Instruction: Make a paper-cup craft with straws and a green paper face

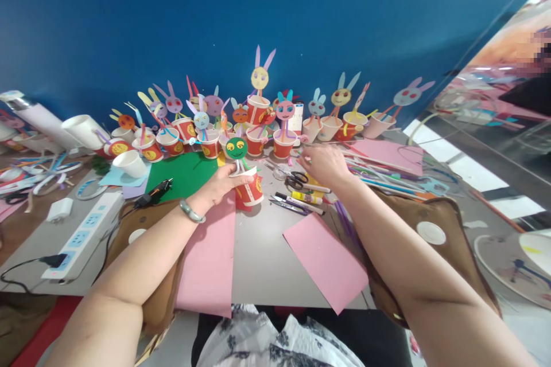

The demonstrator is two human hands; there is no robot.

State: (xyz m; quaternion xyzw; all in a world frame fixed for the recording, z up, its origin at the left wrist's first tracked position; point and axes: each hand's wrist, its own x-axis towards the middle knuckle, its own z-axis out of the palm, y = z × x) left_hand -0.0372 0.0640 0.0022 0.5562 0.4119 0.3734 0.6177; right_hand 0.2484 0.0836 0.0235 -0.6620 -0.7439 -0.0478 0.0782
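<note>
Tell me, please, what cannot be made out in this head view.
What, if anything, lies under the right hand: head view, covered by the hand itself.
Part of the held cup: head view, covered by the left hand.
Any writing on the phone: head view, too small to read.

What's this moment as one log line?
left hand: holds red-and-white paper cup with round green paper face | right hand: near black-handled scissors
</note>
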